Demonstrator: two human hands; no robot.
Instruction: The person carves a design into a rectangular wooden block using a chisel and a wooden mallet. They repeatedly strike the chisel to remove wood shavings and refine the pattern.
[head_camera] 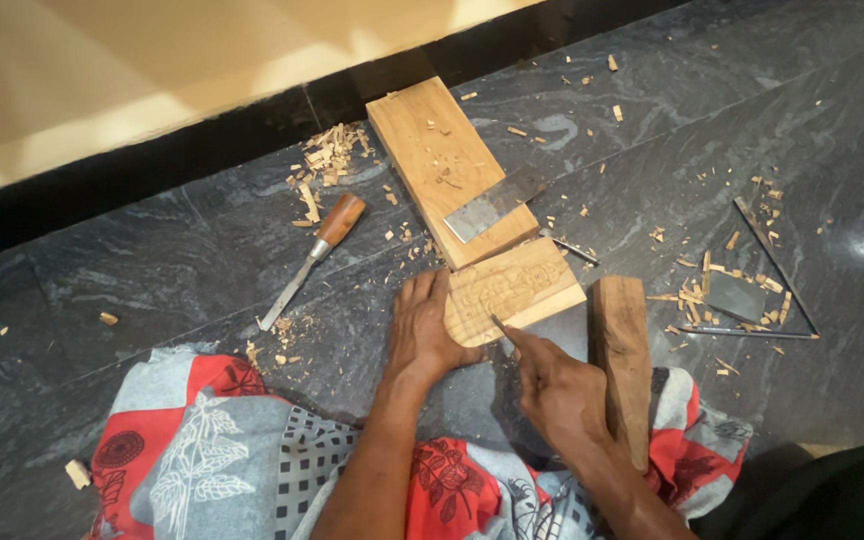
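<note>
The carved wooden panel (517, 288) lies on the dark stone floor (152, 270), its far edge touching the long plank (442, 165), which carries a flat steel blade (492, 205). The left hand (427, 330) lies flat, fingers spread, pressing the panel's near left corner. The right hand (557, 390) is clenched around a thin carving tool (500, 326) whose tip meets the panel's near edge. Just right of the panel a dark wooden block (624, 360) stands close against the right hand, narrowing room there. Left of the panel, well apart, lies a wooden-handled chisel (312, 255) among wood chips (327, 160). Further right of the panel lie slender metal tools (767, 290). Patterned cloth (252, 450) covers the person's legs near the panel.
</note>
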